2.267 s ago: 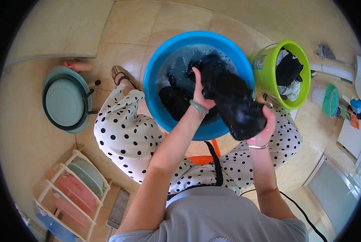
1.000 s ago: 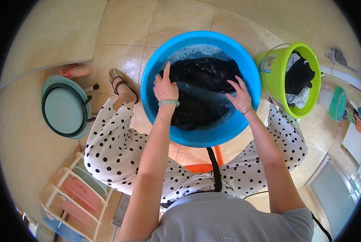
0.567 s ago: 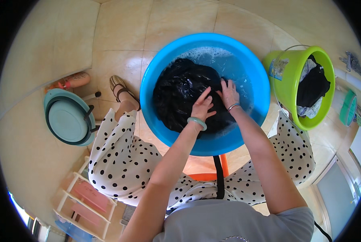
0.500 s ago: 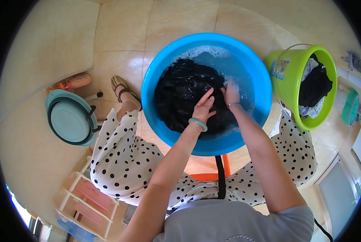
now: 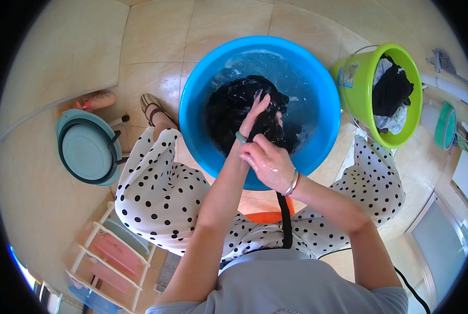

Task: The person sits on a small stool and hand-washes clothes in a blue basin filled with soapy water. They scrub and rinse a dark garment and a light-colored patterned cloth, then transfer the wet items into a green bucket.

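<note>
A wide blue basin [image 5: 189, 107] holds soapy water and a soaked black cloth [image 5: 231, 107], bunched up and partly under the surface. My left hand [image 5: 256, 114] is above the cloth with its fingers stretched out, holding nothing. Its wrist wears a pale green bangle [image 5: 240, 137]. My right hand [image 5: 271, 163], wet with some suds, is over the basin's near side. Its fingers are closed around my left wrist just below the bangle. A silver bracelet [image 5: 292, 183] sits on the right wrist.
A lime-green bucket [image 5: 417, 112] of dark and light clothes stands right of the basin. To the left are folding pale-teal basins [image 5: 87, 152] and a white rack [image 5: 95, 235]. An orange piece [image 5: 262, 216] shows below the basin. A green brush-like item [image 5: 446, 125] lies far right.
My right hand has left the water and come across to my left wrist. The left hand has shifted slightly up and left. The whole view has shifted a little.
</note>
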The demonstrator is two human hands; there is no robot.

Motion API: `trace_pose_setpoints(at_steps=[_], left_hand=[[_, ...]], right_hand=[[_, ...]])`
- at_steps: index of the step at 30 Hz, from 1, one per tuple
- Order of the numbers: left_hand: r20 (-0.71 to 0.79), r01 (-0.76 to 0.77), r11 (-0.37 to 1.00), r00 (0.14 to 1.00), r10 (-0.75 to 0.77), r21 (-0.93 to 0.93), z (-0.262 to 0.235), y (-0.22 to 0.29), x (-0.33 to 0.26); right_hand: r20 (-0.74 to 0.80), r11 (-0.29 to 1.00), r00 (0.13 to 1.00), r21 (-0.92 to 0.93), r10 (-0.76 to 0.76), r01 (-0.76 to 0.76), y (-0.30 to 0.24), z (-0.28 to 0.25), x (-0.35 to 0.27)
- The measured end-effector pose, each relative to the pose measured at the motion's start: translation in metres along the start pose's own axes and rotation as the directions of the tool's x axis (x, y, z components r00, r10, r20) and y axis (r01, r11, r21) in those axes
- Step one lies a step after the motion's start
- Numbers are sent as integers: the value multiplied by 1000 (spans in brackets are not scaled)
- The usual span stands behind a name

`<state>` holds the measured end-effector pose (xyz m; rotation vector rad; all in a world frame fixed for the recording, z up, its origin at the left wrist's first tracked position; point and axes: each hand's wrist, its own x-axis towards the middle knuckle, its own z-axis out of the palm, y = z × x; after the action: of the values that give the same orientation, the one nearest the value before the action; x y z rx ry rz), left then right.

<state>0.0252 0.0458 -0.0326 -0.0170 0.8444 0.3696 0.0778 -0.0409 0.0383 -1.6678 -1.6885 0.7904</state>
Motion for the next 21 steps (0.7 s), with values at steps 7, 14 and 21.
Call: trace_pose_setpoints(at_steps=[7,14,21], left_hand=[[-208,-273,945,950,234,-181,-20,-34,4],[-546,-110,988,824,153,112,-32,-57,21],[42,-33,958,998,47,-284,-36,-43,-7]], right_hand=[[-302,998,952,31,54,-47,33,28,29],[-233,891,923,-272,306,-364,117,31,26],[-125,996,989,-26,79,-83,11,26,-7]])
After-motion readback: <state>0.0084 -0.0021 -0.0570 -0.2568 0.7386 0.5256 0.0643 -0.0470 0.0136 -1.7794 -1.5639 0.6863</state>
